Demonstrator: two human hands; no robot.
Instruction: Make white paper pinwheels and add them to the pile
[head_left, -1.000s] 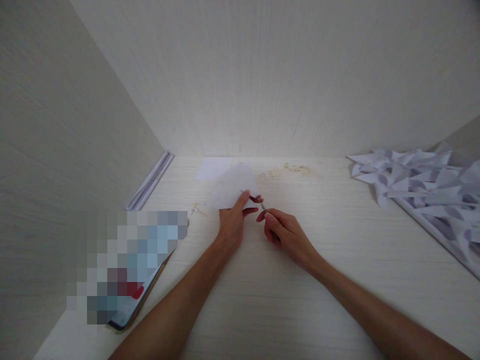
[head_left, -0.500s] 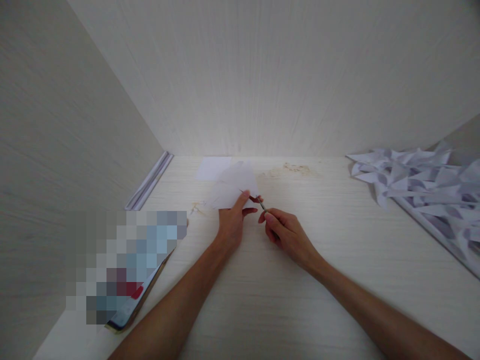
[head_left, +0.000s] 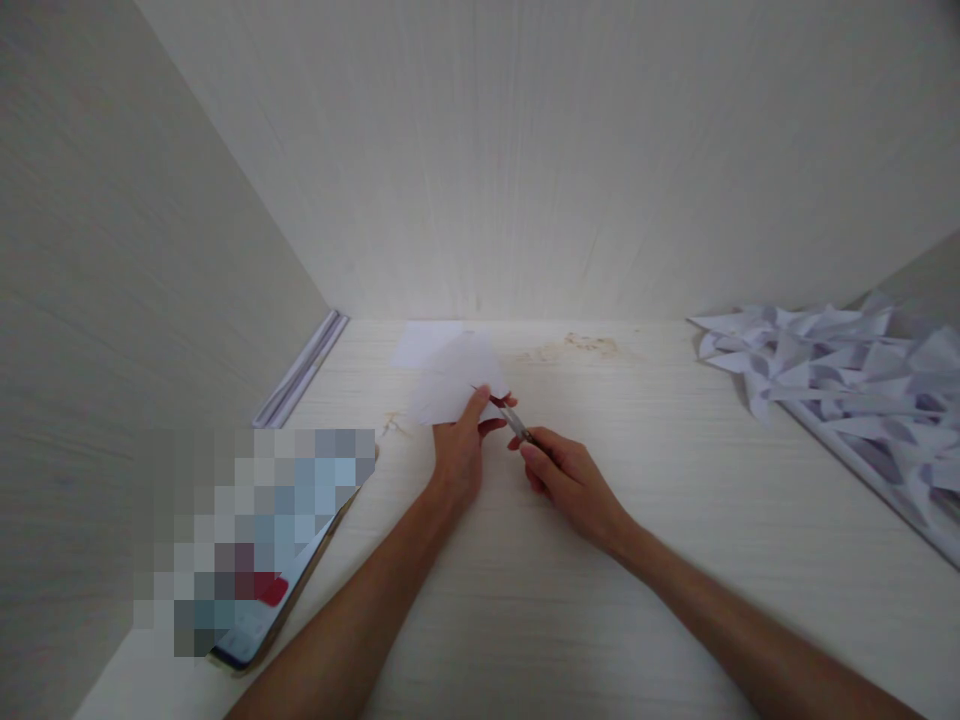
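There, the left hand (head_left: 457, 450) pinched a white paper (head_left: 450, 385) by its near edge, holding it above the desk (head_left: 570, 600) near the back wall. The right hand (head_left: 566, 480) was closed around small scissors (head_left: 514, 420), their blades meeting the paper's edge. A paper pile (head_left: 840, 370) lay far right, a phone (head_left: 262, 615) left.

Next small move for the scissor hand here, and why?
Probably close the small metal scissors and edge forward. The right hand holds them with blades at the near edge of the white paper sheet, which the left hand pinches just beside the blades.
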